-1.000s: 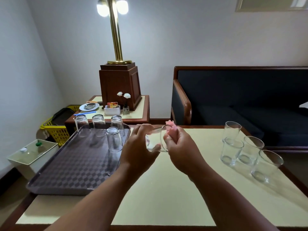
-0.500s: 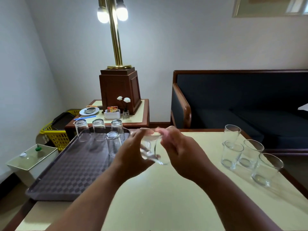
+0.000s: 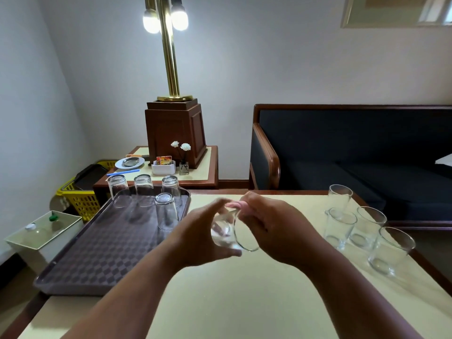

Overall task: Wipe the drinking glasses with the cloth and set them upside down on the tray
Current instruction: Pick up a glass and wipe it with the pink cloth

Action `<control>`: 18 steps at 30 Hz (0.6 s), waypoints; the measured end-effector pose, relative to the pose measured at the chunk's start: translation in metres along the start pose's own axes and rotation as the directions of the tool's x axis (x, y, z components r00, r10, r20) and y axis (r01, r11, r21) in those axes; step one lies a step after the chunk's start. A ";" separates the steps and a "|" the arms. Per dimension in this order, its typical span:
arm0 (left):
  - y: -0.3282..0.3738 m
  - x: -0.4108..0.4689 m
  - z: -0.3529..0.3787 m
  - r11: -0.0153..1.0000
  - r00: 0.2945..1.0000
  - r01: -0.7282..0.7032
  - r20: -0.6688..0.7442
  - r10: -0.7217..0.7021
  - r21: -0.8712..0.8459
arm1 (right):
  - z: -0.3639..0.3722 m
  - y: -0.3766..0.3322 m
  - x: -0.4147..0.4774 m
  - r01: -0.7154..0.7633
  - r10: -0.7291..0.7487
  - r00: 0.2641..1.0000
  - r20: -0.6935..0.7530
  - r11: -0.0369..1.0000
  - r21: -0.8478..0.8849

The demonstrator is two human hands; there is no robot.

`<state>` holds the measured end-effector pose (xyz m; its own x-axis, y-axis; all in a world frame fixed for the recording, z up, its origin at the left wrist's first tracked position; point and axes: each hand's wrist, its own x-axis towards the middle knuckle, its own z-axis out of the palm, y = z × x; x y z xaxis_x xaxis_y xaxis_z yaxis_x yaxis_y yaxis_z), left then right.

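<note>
While the left hand (image 3: 195, 231) grips a clear drinking glass (image 3: 226, 234) above the cream table (image 3: 244, 302) and the right hand (image 3: 271, 228) pinches a pink cloth (image 3: 234, 205) against it, four upturned glasses (image 3: 166, 211) stand on the dark checkered plastic tray (image 3: 97, 248), four upright glasses (image 3: 367, 226) wait to the right, so I'd say about halfway

- The raised glass (image 3: 230, 232) at the middle is clear, smooth and glossy, with bright glints.
- The cloth (image 3: 236, 205) at its far side is pink, soft-looking and matt.
- The tray (image 3: 97, 250) at the left looks like dark plastic, its floor embossed in chequers with a dull sheen.
- The upturned glasses (image 3: 166, 211) on it and the upright glasses (image 3: 368, 226) at the right are the same clear, shiny glass.
- The table (image 3: 244, 302) has a smooth, matt cream top edged in dark wood.
- The lamp pole (image 3: 171, 57), far, is polished brass-coloured metal.
- The sofa (image 3: 354, 148) is matt dark cloth in a glossy wood frame.
</note>
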<state>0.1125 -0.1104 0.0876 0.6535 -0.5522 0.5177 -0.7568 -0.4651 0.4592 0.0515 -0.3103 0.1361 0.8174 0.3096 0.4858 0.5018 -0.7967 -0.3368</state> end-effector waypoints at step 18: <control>0.003 0.005 0.013 0.952 0.929 0.136 -0.369 -0.026 0.275 | 0.021 -0.017 0.003 -0.332 0.402 0.914 -0.055 0.820 0.467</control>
<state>0.1127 -0.1238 0.0819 0.6316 -0.2451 0.7355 -0.6346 -0.7084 0.3089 0.0517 -0.2853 0.1268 0.9334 -0.0653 0.3528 0.2717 -0.5136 -0.8139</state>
